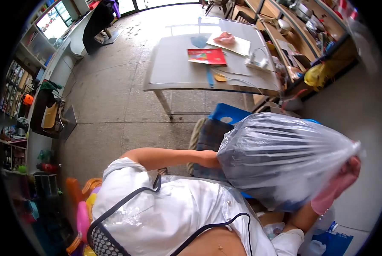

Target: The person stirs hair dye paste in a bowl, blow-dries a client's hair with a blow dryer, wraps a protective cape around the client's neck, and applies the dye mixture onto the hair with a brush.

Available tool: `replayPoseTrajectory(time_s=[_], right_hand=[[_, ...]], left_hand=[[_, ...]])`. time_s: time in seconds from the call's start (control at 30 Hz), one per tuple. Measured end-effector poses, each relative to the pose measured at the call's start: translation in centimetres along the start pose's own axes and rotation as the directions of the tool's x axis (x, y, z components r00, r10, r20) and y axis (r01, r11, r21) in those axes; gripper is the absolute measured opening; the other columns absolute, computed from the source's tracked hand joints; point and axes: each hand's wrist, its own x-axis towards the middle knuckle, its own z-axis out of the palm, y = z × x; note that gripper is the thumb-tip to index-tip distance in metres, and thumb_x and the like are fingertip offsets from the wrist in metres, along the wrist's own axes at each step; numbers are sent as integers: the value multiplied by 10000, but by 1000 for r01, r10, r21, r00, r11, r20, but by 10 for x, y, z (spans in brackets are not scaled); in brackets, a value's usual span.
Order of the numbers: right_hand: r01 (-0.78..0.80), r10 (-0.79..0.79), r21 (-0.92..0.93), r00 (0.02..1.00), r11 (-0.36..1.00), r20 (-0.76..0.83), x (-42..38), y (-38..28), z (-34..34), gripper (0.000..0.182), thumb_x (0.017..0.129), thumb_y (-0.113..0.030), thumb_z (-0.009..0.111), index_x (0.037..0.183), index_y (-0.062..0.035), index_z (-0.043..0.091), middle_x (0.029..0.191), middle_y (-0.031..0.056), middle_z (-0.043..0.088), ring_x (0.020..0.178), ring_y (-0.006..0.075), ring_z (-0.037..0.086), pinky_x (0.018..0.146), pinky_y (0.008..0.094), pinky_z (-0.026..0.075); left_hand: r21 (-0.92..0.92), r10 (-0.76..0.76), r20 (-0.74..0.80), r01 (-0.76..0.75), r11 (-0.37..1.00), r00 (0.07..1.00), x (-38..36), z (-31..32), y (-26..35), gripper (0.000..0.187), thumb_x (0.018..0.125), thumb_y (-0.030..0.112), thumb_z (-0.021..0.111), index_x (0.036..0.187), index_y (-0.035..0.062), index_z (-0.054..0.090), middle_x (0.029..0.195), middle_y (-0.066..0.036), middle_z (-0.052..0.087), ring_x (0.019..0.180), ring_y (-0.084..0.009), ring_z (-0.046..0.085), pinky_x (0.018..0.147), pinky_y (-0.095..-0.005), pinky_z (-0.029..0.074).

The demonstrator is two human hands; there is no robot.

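A large translucent plastic bag [280,149], bulging with something dark that I cannot make out, stands tilted in front of me to the right. My right hand [347,175], in a pink glove, is closed on the gathered end of the bag. My left hand [208,158] reaches to the bag's left side and touches or nearly touches it; its fingers are hidden there. Under and behind the bag show a blue plastic piece [227,114] with an oval hole and a chair [199,141] with a checked seat.
A white table [169,64] ahead carries a red packet [207,56], a pink crumpled item [224,38] and a white power strip [256,63]. Loaded shelves [285,38] line the right. A blue box [336,241] and a white jug [316,248] stand low right.
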Motion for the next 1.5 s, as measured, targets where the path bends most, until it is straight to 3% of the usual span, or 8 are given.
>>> replayPoseTrajectory(time_s=[0.1, 0.27, 0.43, 0.8, 1.0, 1.07, 1.27, 1.5], right_hand=[[10, -19, -56, 987, 998, -162, 21, 98, 43, 159, 714, -33, 516, 854, -3, 585, 682, 9, 540, 480, 44, 394, 434, 151, 367], [-36, -56, -204, 901, 978, -430, 88, 249, 155, 55, 695, -24, 558, 728, -68, 560, 627, -46, 482, 468, 52, 362, 430, 153, 299], [-166, 126, -252, 978, 953, -167, 174, 333, 201, 122, 685, 4, 555, 746, -99, 533, 627, -49, 476, 456, 42, 363, 408, 163, 285], [75, 38, -689, 988, 721, 147, 257, 494, 240, 314, 641, 5, 619, 920, -94, 513, 694, -19, 508, 454, 54, 414, 374, 184, 329], [-167, 414, -843, 907, 511, 71, 302, 510, 236, 516, 630, -214, 792, 1049, -82, 521, 779, 15, 590, 579, 90, 558, 465, 204, 411], [-166, 462, -840, 880, 516, 109, 312, 503, 229, 556, 626, -245, 802, 1075, -83, 516, 796, 22, 599, 594, 95, 569, 489, 208, 423], [-49, 411, -819, 881, 572, 235, 332, 488, 209, 497, 687, -219, 773, 1085, -53, 527, 911, 55, 611, 774, 112, 581, 665, 225, 473], [83, 265, -690, 885, 719, 383, 333, 484, 220, 155, 784, 0, 637, 932, -24, 601, 973, 49, 604, 917, 124, 554, 836, 247, 464]], left_hand=[[48, -157, 244, 150, 987, 957, -108, -63, -14, 395, 868, 297, 538, 1179, 54, 524, 1138, -127, 571, 1029, -239, 546, 888, -338, 412], [-463, 676, 61, -580, 671, 734, -332, -144, 24, 460, 765, 321, 690, 1099, 25, 578, 1060, -153, 595, 973, -273, 582, 844, -391, 464], [-20, 791, 55, -791, 611, 609, -504, -142, 124, 304, 899, 258, 521, 1047, 17, 632, 1055, -176, 598, 882, -260, 601, 815, -373, 456], [464, 775, -182, -642, 610, 605, -580, -115, 173, 109, 820, 62, 604, 870, 28, 694, 793, -114, 640, 685, -168, 593, 705, -253, 460], [550, 926, 271, -832, 74, 262, -513, -177, 249, 148, 750, -20, 530, 635, 71, 551, 683, -35, 557, 630, -161, 542, 619, -305, 448], [278, 746, 286, -797, 536, 602, -491, -219, 258, 123, 747, 9, 524, 637, 55, 555, 659, -45, 556, 610, -183, 543, 639, -303, 449], [149, 305, -714, -289, 946, 630, -357, -419, 85, 246, 842, 271, 591, 890, 31, 603, 815, -90, 613, 752, -144, 587, 673, -279, 505], [-336, -215, -677, -35, 941, 704, -177, -464, -61, 370, 889, 254, 547, 1177, 23, 526, 974, -66, 584, 803, -103, 557, 704, -239, 483]])
